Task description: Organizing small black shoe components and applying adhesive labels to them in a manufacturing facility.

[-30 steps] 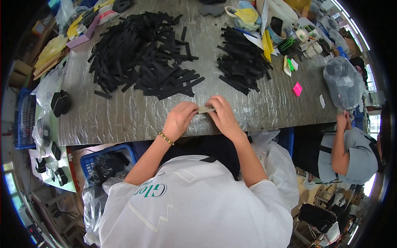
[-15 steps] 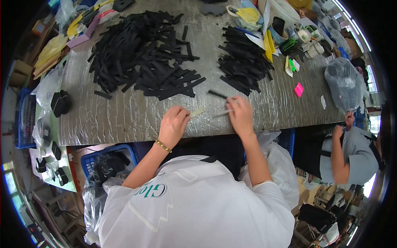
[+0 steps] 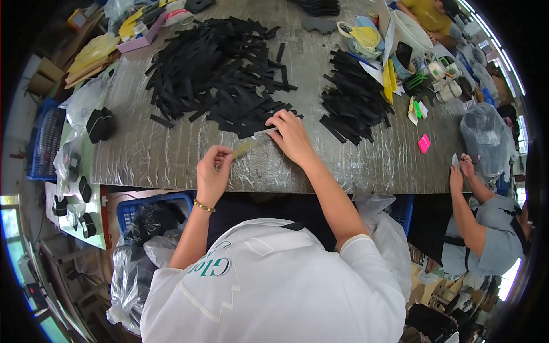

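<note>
Pinched in the fingers of my left hand (image 3: pixel 214 171) is a short, flat, yellowish strip like a small ruler (image 3: pixel 244 148), blurred, above the near part of the table. My right hand (image 3: pixel 290 135) reaches to the near edge of a big heap of black fabric strips (image 3: pixel 200 63). A slim silver-white stick, like a marking pen (image 3: pixel 265 132), is gripped in it and points left. Its fingertips are at the heap's lowest strips; whether they also pinch one is hidden. A smaller pile of black strips (image 3: pixel 354 97) lies to the right.
The table (image 3: pixel 343 171) has a shiny film-covered top. At its right are a pink piece (image 3: pixel 424 143), tape rolls, a white tub (image 3: pixel 413 28) and a stuffed clear bag (image 3: pixel 483 134). A co-worker in grey (image 3: pixel 497 217) sits at the right. Blue crates (image 3: pixel 189 200) stand below the edge.
My right hand has swung left from beside the smaller pile to the big heap, keeping the stick. The left hand has drawn left and slightly nearer with the yellowish strip. The view has shifted slightly.
</note>
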The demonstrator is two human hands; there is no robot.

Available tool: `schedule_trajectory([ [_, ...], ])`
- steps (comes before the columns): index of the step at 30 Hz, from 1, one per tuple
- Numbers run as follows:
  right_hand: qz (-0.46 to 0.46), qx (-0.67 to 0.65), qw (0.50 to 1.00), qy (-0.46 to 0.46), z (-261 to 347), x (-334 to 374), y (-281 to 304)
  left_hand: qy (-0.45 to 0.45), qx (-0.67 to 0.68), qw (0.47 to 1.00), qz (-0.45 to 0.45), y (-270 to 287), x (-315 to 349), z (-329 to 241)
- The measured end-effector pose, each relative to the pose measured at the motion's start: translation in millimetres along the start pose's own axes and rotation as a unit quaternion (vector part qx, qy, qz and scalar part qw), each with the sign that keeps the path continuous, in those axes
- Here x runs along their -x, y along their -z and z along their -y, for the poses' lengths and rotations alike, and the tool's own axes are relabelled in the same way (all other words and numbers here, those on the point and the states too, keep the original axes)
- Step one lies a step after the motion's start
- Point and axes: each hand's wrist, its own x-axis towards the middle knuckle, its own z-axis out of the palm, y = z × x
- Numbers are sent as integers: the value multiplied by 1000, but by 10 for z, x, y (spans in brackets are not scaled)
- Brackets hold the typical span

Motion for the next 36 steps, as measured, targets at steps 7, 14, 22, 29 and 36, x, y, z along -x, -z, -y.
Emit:
schedule_trajectory([
  [7, -35, -17, 999, 27, 31, 315, 252, 5, 70, 997, -22, -79, -147, -124],
  [14, 1, 83, 996, 31, 137, 993, 479, -98, 47, 985, 135, -653, -14, -196],
  [22, 1, 8, 999, -46, 206, 1048, 522, -208, -77, 965, 141, -786, -22, -187],
  [29, -1, 27, 999, -35, 150, 1094, 373, -256, -13, 947, 196, -770, -5, -161],
  [36, -141, 48, 965, -216, 337, 1229, 247, -259, -58, 949, 171, -832, 79, -174],
])
